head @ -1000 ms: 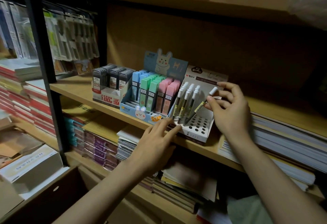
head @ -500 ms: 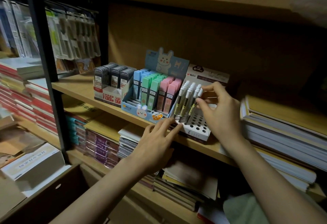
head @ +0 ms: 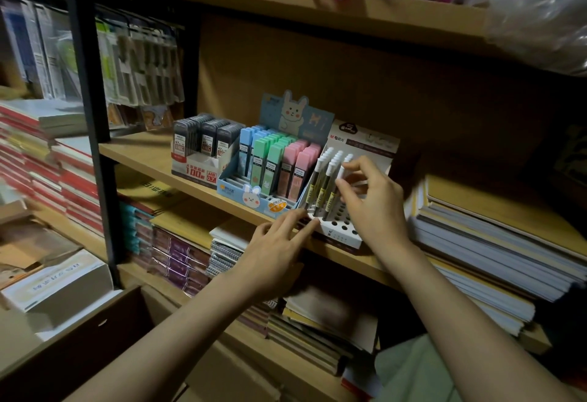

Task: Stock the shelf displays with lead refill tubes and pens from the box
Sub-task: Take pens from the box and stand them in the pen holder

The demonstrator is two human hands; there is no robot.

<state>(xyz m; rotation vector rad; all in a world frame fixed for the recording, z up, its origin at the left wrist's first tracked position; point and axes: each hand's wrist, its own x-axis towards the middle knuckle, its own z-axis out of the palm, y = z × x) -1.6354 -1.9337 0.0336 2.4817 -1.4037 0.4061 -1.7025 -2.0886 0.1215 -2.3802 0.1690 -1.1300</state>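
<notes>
Head view: my left hand [head: 273, 252] reaches up from the near left, palm down, fingers straight and spread, with the fingertips [head: 309, 222] resting against the near left corner of the white pen stand [head: 344, 233]; it holds nothing. My right hand [head: 378, 208] comes in from the near right and hangs over the stand, thumb and forefinger pinched on the white cap of a pen [head: 335, 190] that leans in one of the stand's holes, the other fingers loosely curled behind. More capped pens [head: 320, 179] stand in the rows just left of it, and the holes nearer my right hand show open.

On the wooden shelf [head: 143, 154], going left to right, sit a box of grey lead tubes [head: 203, 141], then a blue rabbit display [head: 254, 192] with blue, green and pink tubes [head: 276, 160], touching the pen stand on its right. Far right on the same shelf lies a pile of notebooks [head: 495, 243]. A black post [head: 92, 116] runs up the left side, with stacked books [head: 41, 160] and hanging packets [head: 139, 65] beyond it. A lower shelf holds more notebooks [head: 181, 255], and a cardboard box [head: 79, 338] sits near left.
</notes>
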